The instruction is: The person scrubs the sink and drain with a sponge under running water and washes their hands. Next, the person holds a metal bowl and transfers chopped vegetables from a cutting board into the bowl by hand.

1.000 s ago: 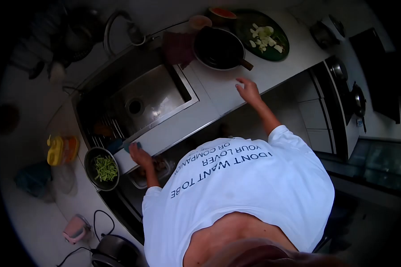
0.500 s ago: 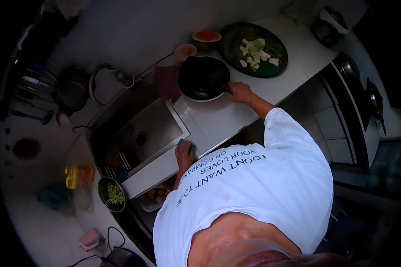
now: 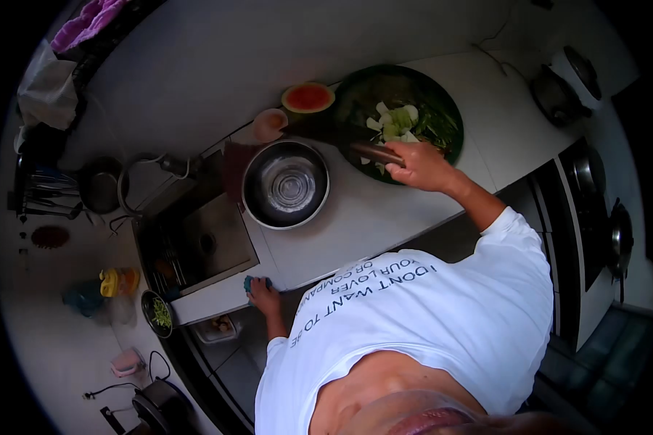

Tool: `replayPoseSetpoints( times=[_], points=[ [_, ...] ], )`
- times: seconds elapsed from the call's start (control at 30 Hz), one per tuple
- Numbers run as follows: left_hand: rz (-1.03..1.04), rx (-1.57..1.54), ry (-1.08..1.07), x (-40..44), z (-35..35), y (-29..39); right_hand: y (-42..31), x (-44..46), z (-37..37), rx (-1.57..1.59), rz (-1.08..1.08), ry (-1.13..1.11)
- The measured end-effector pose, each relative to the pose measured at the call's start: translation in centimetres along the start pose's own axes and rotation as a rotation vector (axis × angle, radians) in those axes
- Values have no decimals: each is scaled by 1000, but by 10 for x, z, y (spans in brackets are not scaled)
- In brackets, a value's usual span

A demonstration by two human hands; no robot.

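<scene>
My right hand [image 3: 421, 167] is closed around the wooden handle of a cleaver [image 3: 377, 152]. The broad dark blade points left, above the gap between the round green chopping board [image 3: 442, 98] and the metal bowl [image 3: 288, 185]. Pale cut vegetable chunks [image 3: 397, 122] and green leafy pieces lie on the board. No food shows inside the bowl. At the counter's front edge, beside the sink, my left hand [image 3: 265, 297] is closed on a blue-green cloth or sponge [image 3: 257, 283]; which one I cannot tell.
Left of the bowl are a dark red cloth [image 3: 238, 170] and the sink [image 3: 221, 246]. Behind it stand a small pink bowl [image 3: 270, 125] and a cut watermelon [image 3: 308, 97]. A bowl of green vegetables [image 3: 157, 314] sits at the left corner. A cooker [image 3: 562, 87] stands far right.
My right hand has moved the cleaver right, from over the metal bowl toward the chopping board. My left hand stays by the counter edge with the blue-green thing. The camera view has shifted.
</scene>
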State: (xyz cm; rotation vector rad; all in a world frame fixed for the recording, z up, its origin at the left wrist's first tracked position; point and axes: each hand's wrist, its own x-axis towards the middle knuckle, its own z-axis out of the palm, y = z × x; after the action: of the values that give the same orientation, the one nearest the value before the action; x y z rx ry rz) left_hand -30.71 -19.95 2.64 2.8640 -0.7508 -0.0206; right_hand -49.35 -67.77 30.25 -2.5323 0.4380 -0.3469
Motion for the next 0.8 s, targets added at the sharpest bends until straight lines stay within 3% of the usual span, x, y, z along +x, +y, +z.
replayPoseSetpoints(
  times=[0.17, 0.23, 0.3, 0.5, 0.6, 0.7, 0.8],
  points=[
    [-117, 0, 25, 5, 5, 10, 70, 74, -72, -18, 71, 65],
    [-188, -21, 61, 9, 12, 7, 101, 119, -87, 54, -62, 117],
    [-273, -55, 92, 9, 13, 12, 125, 166, -103, -49, 1, -32],
    [-379, -17, 109, -3, 19, 30, 173, 253, -100, -156, 27, -162],
    [-416, -3, 108, -12, 18, 33, 172, 272, -95, -147, 154, -210],
    [-451, 33, 133, -17, 17, 40, 186, 310, -90, -205, 53, -372],
    [-435, 22, 155, -20, 17, 38, 194, 333, -77, -117, 120, -261]
  ],
)
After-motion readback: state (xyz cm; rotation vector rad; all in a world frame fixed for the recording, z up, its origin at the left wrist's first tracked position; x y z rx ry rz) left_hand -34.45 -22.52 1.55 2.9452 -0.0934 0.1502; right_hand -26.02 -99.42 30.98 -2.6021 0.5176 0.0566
